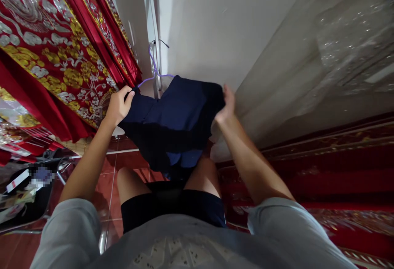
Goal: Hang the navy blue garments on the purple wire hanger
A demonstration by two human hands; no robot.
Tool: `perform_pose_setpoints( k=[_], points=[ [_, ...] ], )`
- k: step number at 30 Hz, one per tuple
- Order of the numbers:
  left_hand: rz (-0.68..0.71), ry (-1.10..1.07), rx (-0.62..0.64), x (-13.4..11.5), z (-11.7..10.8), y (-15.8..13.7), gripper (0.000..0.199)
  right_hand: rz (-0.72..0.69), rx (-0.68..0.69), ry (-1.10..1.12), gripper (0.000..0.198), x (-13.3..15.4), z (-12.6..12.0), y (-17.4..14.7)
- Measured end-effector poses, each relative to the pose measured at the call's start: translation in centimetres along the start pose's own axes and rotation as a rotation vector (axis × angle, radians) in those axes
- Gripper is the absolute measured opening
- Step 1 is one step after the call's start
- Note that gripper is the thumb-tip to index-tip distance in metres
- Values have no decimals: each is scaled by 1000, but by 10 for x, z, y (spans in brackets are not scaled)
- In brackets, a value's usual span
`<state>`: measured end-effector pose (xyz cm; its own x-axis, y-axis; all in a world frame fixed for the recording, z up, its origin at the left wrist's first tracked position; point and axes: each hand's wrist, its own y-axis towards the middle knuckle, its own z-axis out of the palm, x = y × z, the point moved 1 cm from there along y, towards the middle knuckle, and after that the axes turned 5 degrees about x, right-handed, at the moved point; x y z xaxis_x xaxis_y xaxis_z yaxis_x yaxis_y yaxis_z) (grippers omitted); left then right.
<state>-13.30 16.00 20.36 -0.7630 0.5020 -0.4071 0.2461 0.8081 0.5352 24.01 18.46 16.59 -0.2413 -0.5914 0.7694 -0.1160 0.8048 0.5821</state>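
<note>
and here's the floor [106, 185], red tile with pale joints, showing at eight o'clock! farther out that way stands a metal-framed chair [45, 209], its black seat loaded: slim white item [17, 180] with a red end at the seat's eleven, blurred-out bluish thing [42, 176] at one, pale clutter [11, 212] at eight. up at eleven, a purple hanger [152, 58] bears the navy garment [187, 104].

You are holding your left forearm [89, 164] on a slant up from the lower left of the frame, and your left hand [118, 106] is pinching tightly left of centre. Your right forearm [246, 160] is slanting up from the lower right. Your right hand [227, 106] is pointing upward just right of centre, showing blurred, its grip unclear.
</note>
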Motion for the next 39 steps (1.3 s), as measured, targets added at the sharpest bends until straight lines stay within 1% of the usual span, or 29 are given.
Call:
perform_pose_setpoints(
  k=[2,4,6,7,8,9,10,12,13,14,16,18,20,21,22,23,25,27,29,31,32,34,36,37,38,39],
  points=[
    [-20,-3,-22,4,4,3,14,-16,-33,45,93,8,-5,5],
    [-48,-19,-78,9,8,7,2,-45,-39,37,98,25,-3,12],
    [-79,-36,-151,13,10,11,15,-62,-13,-12,99,48,5,15],
    [-90,-44,-184,15,11,11,19,-56,9,-1,97,59,11,14],
    [-93,-60,-212,17,10,11,20,-37,58,49,92,68,18,10],
    [-90,-89,-226,17,9,9,20,-2,152,124,84,74,24,4],
    [-85,-131,-234,17,8,6,21,48,283,212,75,76,29,-4],
    [-84,-247,-224,15,7,-3,24,167,573,387,60,69,36,-23],
    [-84,-306,-209,14,6,-8,26,224,678,460,56,61,37,-33],
    [-76,-359,-194,11,6,-12,27,270,732,529,54,50,37,-41],
    [-12,-441,-165,5,6,-17,25,312,724,665,54,27,34,-53],
    [106,-515,-136,-3,9,-17,25,318,734,729,62,9,32,-60],
    [207,-581,-116,-13,14,-14,31,294,802,661,74,1,33,-61],
    [241,-601,-100,-19,17,-12,35,264,836,567,79,1,36,-61],
    [265,-614,-72,-27,21,-10,39,219,838,434,85,2,41,-62],
    [285,-623,-25,-36,26,-9,42,161,806,271,90,5,47,-62],
    [322,-641,116,-59,35,-8,45,30,675,-81,101,10,65,-65],
    [367,-682,264,-84,44,-9,48,-77,531,-346,110,12,85,-70],
    [397,-724,360,-105,50,-12,50,-170,434,-458,116,9,100,-74],
    [391,-751,411,-119,52,-14,49,-259,346,-472,117,4,108,-75],
    [373,-759,422,-123,51,-16,48,-293,308,-465,115,0,108,-75],
    [307,-786,415,-122,48,-18,41,-330,262,-448,110,-9,103,-74],
    [211,-862,395,-111,46,-21,23,-333,249,-453,107,-18,91,-73],
    [140,-919,389,-102,45,-23,21,-328,243,-467,106,-22,83,-73],
    [51,-972,347,-92,44,-25,31,-319,233,-488,106,-26,75,-71],
    [-47,-1018,277,-80,43,-29,41,-306,215,-512,106,-28,64,-69]
  ],
)
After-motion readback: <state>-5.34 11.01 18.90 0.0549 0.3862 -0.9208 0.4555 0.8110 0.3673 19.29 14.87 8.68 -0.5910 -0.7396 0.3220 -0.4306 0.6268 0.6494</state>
